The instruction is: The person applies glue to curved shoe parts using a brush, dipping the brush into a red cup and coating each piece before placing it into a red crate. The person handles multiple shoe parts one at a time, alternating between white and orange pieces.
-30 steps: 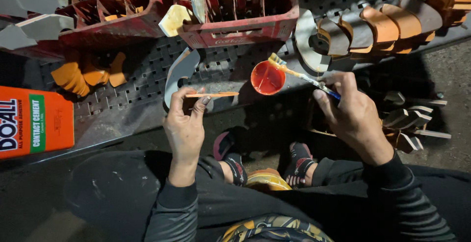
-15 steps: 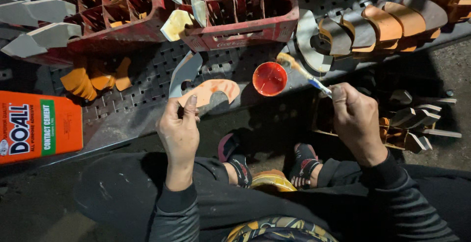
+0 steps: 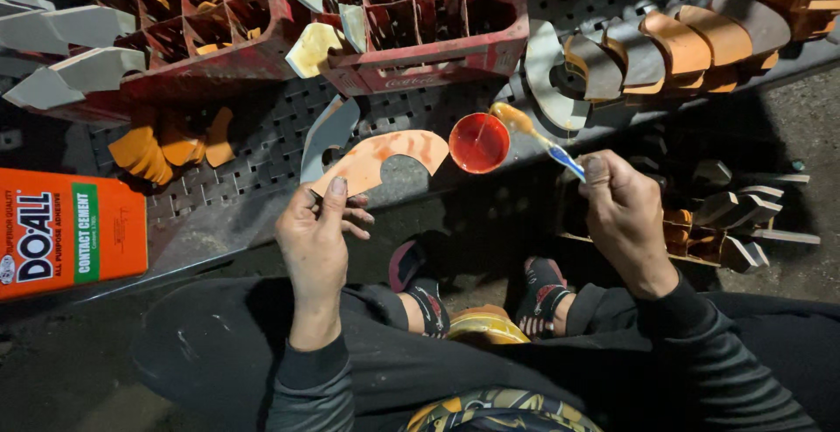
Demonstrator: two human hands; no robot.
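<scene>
While the left hand (image 3: pixel 317 235) pinches one curved orange piece (image 3: pixel 385 159) by its lower end, fingers closed on it above the perforated bench (image 3: pixel 227 196), the right hand (image 3: pixel 623 213) grips one brush (image 3: pixel 535 137), whose tip rests at the rim of one small red bowl (image 3: pixel 479 142). Two red crates (image 3: pixel 420 38) line the bench's far edge, one orange can (image 3: pixel 66 231) sits at left, and open bench lies between.
</scene>
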